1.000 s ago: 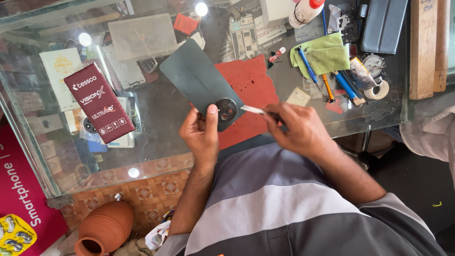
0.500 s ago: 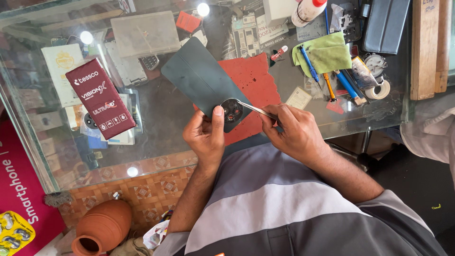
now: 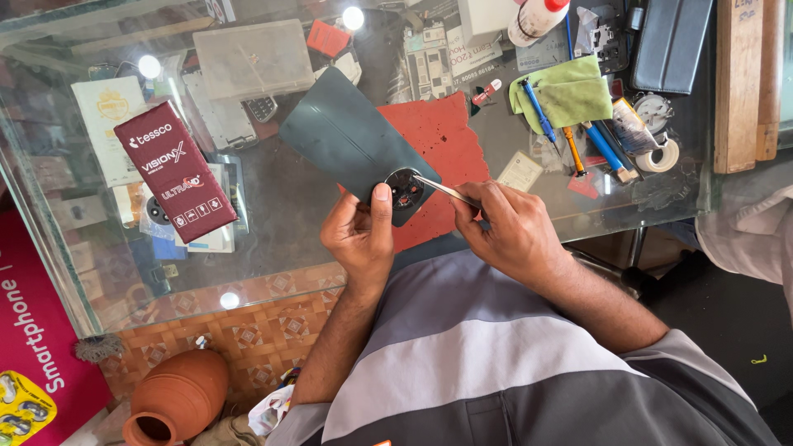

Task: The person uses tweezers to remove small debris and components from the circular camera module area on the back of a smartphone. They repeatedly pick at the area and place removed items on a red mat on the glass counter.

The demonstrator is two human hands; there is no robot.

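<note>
Glass counter (image 3: 273, 206) fills the upper frame — red mat (image 3: 442, 140), green cloth (image 3: 570, 91) upper right; left hand (image 3: 359, 235) grips the phone (image 3: 351, 140), right hand (image 3: 512, 231) pinches tweezers (image 3: 442, 189) — clay pot (image 3: 178, 396) lower left.

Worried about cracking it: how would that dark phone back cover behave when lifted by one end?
The back cover looks thin and broad, so probably light and slightly bendy. The left hand pinches only its camera end; the glossy surface may be slippery.

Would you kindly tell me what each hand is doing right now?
Left hand: closed on the dark green phone back cover, thumb by its camera ring.
Right hand: closed on metal tweezers, tips at the ring.
</note>
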